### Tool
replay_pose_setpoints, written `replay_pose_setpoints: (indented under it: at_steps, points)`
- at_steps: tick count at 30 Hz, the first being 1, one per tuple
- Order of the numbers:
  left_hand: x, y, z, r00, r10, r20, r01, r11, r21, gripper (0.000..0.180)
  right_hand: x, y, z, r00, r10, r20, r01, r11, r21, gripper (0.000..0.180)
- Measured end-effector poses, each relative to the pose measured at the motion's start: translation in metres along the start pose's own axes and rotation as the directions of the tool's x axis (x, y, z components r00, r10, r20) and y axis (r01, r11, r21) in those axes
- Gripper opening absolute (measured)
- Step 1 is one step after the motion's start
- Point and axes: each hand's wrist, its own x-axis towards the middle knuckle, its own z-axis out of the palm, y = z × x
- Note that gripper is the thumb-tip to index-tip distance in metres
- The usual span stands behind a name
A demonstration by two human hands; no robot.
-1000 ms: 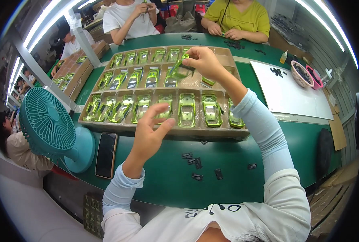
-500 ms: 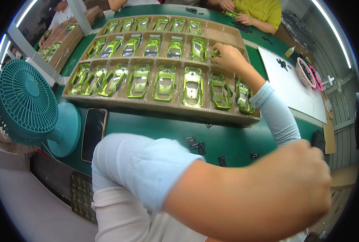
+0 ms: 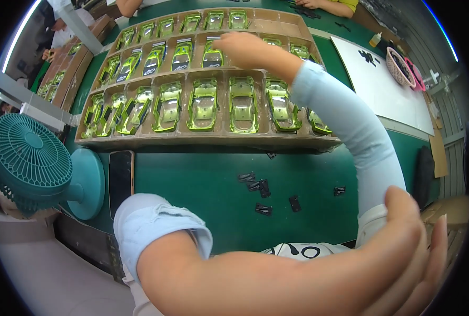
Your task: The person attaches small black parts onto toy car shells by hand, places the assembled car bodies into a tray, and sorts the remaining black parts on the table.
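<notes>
My right hand (image 3: 245, 50) reaches over the middle row of a brown divided tray (image 3: 203, 141). Its fingers are bent together at the far end of a lime-green toy car body (image 3: 212, 57), which still lies in its compartment. The back of the hand hides the compartment beside it. Crossing low in front of me, my left arm ends with my left hand (image 3: 411, 253) at the lower right, near my right elbow. Its thumb and fingers are apart, blurred, and nothing shows in them. More green car bodies (image 3: 203, 104) fill the nearest row.
Several small black parts (image 3: 263, 187) lie on the green table (image 3: 218, 174). A phone (image 3: 121, 176) and a teal fan (image 3: 31, 155) stand left. At right are a white board (image 3: 371, 89), a pink basket (image 3: 399, 68) and a glue bottle (image 3: 375, 39). Other people sit across the table.
My right hand has moved left along the middle row to another car body. My left hand has loosened from a fist to spread fingers and sits lower. The view has shifted slightly.
</notes>
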Motion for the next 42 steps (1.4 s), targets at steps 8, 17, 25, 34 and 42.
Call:
replay_pose_setpoints:
  at_steps: [8,17,25,34,42]
  points:
    - [-0.015,-0.001,-0.020,0.999,-0.017,0.038,0.011,0.989,0.145,0.044,0.065,0.003,0.053,0.979,-0.096,0.180,0.177,0.839,-0.514,0.023]
    - [-0.078,-0.040,-0.015,0.940,-0.327,-0.099,0.337,0.934,0.115,0.049,0.041,0.041,-0.013,0.989,-0.150,0.012,0.147,0.947,-0.287,0.045]
    - [-0.084,-0.081,-0.010,0.686,-0.632,-0.360,0.394,0.739,-0.546,0.061,-0.105,-0.054,-0.078,0.996,-0.069,0.056,-0.041,0.201,0.979,0.042]
    - [-0.065,-0.048,0.063,0.874,-0.466,0.139,0.273,0.235,-0.933,0.097,-0.208,-0.130,-0.049,0.909,-0.382,0.165,-0.413,-0.780,0.470,0.064]
    - [-0.083,-0.055,0.044,0.689,-0.709,-0.150,0.095,0.294,-0.951,0.070,-0.247,-0.097,0.008,0.994,0.075,0.079,-0.102,0.895,0.434,0.029]
